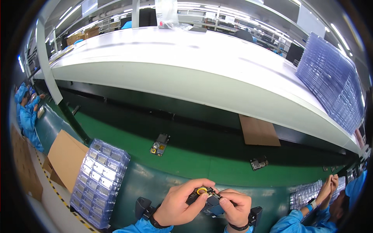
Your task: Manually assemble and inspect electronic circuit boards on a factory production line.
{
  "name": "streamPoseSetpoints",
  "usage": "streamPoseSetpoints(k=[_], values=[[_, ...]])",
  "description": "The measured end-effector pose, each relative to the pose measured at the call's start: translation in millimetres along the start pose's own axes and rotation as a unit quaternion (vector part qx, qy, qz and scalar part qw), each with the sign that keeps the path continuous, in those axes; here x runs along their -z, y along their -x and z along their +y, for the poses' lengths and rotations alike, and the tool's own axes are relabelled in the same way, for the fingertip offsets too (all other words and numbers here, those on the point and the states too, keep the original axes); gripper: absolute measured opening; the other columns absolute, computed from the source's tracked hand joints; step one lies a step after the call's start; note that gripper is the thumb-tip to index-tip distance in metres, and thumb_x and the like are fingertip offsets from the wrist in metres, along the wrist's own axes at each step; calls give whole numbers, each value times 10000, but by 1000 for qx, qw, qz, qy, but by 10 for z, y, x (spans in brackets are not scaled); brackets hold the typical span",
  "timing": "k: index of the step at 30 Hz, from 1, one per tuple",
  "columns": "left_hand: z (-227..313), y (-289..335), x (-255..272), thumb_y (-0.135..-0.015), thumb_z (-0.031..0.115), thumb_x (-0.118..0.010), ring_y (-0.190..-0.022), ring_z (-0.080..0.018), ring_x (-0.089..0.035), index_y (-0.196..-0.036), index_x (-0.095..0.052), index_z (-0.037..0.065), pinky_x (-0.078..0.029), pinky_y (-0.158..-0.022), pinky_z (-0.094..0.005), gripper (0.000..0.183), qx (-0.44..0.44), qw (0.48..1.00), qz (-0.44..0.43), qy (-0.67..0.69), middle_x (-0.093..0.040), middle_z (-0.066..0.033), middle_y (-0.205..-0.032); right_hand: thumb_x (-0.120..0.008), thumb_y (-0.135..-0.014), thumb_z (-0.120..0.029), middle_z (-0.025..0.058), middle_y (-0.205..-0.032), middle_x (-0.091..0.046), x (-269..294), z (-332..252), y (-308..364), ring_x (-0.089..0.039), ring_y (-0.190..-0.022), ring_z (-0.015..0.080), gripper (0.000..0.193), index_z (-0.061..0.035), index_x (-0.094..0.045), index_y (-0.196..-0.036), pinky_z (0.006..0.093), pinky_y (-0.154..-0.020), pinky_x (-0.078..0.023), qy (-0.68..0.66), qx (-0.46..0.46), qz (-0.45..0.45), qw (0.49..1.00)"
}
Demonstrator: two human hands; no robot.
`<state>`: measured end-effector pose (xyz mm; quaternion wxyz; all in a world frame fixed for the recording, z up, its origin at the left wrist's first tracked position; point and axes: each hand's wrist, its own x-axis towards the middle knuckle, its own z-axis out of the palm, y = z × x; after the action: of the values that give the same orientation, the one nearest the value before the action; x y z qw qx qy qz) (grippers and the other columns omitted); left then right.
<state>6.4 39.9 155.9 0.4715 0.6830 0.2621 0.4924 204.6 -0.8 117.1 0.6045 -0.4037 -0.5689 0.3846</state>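
Between my two hands, just above the near edge of the green bench, is a dark circuit board (213, 204) with a yellow ring on its upper left part. My left hand (182, 202) grips its left side, the thumb lying by the ring. On the right side, my right hand (236, 205) pinches the board between thumb and fingers. The fingers partly hide the board, and its underside is out of sight. Farther off on the green surface lies another circuit board (159, 145), also with a yellow ring. A third board (259, 163) rests to the right.
A stack of clear plastic trays (100, 182) with parts stands at left, beside cardboard (67, 159). A white shelf (186, 73) spans above the bench, bearing stacked clear trays (330, 81). A co-worker (326, 209) sits close at right; another person (28, 112) works far left.
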Motion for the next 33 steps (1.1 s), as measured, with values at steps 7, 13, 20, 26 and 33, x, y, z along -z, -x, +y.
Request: streamPoseSetpoints(k=[7, 13, 20, 26, 33], values=[[-16, -51, 54, -942, -45, -591, -996, -178, -711, -1236, -591, -40, -553, -893, -307, 295, 37, 999, -3, -1, -742, -149, -1066, -716, -877, -26, 171, -867, -729, -30, 30, -46, -651, -754, 176, 162, 112, -735, -959, 266, -667, -481, 5, -15, 1, 1000], [-101, -94, 100, -941, -23, -610, -970, -163, -711, -1265, -587, -6, -553, -874, -302, 325, 76, 997, -14, -24, -747, -118, -1046, -725, -879, -19, 91, -767, -690, -81, 79, -77, -557, -612, 83, 117, 88, -739, -923, 224, -533, -380, 49, -35, 6, 998], [-91, -140, 102, -947, -23, -606, -968, -122, -675, -1377, -481, 7, -524, -874, -289, 448, 102, 994, -20, -14, -739, -95, -1039, -719, -919, -75, 44, -733, -665, -51, 120, -71, -491, -548, 49, 133, 55, -727, -893, 209, -490, -324, -45, -115, 20, 992], [-112, -94, 85, -954, -6, -620, -967, -114, -673, -1355, -464, 13, -515, -877, -290, 430, 121, 992, -26, -33, -738, -93, -1021, -733, -910, -66, 69, -811, -706, -110, 88, -56, -582, -657, 66, 132, 64, -708, -915, 200, -576, -418, -146, -142, 10, 979], [-58, -47, 9, -959, 0, -622, -966, -122, -676, -1293, -475, 12, -510, -864, -283, 365, 108, 992, -21, -64, -739, -99, -1024, -740, -919, 5, 98, -934, -739, 24, 129, -25, -681, -812, 90, 154, 70, -686, -1048, 228, -709, -545, -164, -153, -85, 971]])
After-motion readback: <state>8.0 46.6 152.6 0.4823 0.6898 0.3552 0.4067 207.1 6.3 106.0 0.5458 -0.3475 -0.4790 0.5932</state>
